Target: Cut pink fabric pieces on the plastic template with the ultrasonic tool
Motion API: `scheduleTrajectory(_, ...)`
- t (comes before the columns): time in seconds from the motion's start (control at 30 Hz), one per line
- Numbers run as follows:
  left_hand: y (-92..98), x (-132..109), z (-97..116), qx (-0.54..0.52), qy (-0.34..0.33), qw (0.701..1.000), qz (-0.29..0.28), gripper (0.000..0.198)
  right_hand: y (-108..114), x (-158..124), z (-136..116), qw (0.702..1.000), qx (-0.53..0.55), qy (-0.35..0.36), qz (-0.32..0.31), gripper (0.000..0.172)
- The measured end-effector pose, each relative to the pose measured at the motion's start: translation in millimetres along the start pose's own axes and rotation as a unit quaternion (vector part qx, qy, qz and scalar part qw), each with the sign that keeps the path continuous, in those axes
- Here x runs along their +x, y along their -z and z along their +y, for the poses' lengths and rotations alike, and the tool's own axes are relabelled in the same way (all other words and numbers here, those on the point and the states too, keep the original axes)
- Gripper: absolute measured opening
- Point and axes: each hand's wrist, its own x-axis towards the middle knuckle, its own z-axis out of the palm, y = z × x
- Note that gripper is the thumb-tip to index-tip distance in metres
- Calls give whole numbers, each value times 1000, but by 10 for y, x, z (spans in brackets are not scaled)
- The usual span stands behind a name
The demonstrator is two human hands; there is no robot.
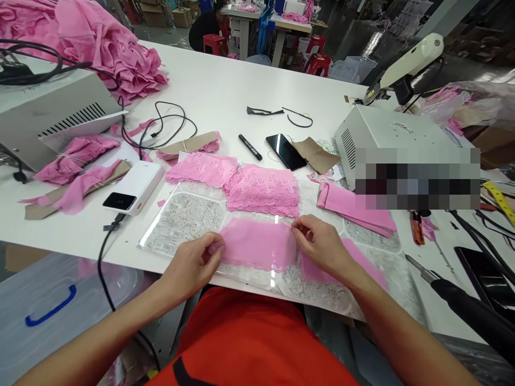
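Observation:
A thin pink fabric piece lies stretched between my hands on a clear-topped mat with a stone-like pattern. My left hand pinches its left end, thumb against fingers. At the upper right corner, my right hand pinches the same piece. Just beyond lie a stack of pink lace pieces and another lace piece. Another pink fabric piece lies partly under my right hand and forearm. Folded pink strips rest further to the right.
A white power bank with a cable stands left. Behind the lace are a marker and a phone. Grey machine boxes flank the table. A black-handled tool points in from the right. Pink fabric is heaped back left.

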Motion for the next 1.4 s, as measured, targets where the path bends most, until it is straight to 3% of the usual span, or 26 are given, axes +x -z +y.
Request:
scheduleTrajectory(0.13, 14, -28, -24, 16, 8, 1000, 5, 22, 20, 64, -85, 994, 71, -61, -55, 11)
scheduleTrajectory(0.23, 29, -24, -46, 53, 19, 998, -14, 22, -17, 130, -109, 992, 40, -84, -89, 13)
scheduleTrajectory(0.33, 44, -12, -71, 97, 29, 994, -39, 22, -9, 134, -85, 994, 3, -76, -78, 21)
scheduleTrajectory(0.43, 47, -21, -102, 132, 25, 990, -44, 24, 32, 10, -64, 999, -7, -21, -23, 21)
scheduleTrajectory(0.57, 30, -72, -156, 191, -12, 981, -16, 27, -4, -292, -76, 992, -9, 127, 11, 20)
scheduleTrajectory(0.7, -2, -80, -159, 237, -132, 960, 76, 25, -117, -513, -75, 970, -78, 225, 56, 23)
scheduleTrajectory(0.77, -30, -50, -136, 233, -216, 944, 86, 27, -151, -558, -66, 963, -106, 238, 66, 21)
scheduleTrajectory(0.9, -122, 28, -107, 235, -312, 920, 17, 34, -172, -586, -62, 960, -116, 244, 81, 17)
scheduleTrajectory(1.17, -302, 171, -133, 251, -346, 902, -64, 41, -230, -602, -89, 952, -108, 266, 105, 22)
scheduleTrajectory(1.4, -239, 238, -152, 248, -378, 887, -93, 42, -69, -761, 92, 962, -61, 220, 152, 23)
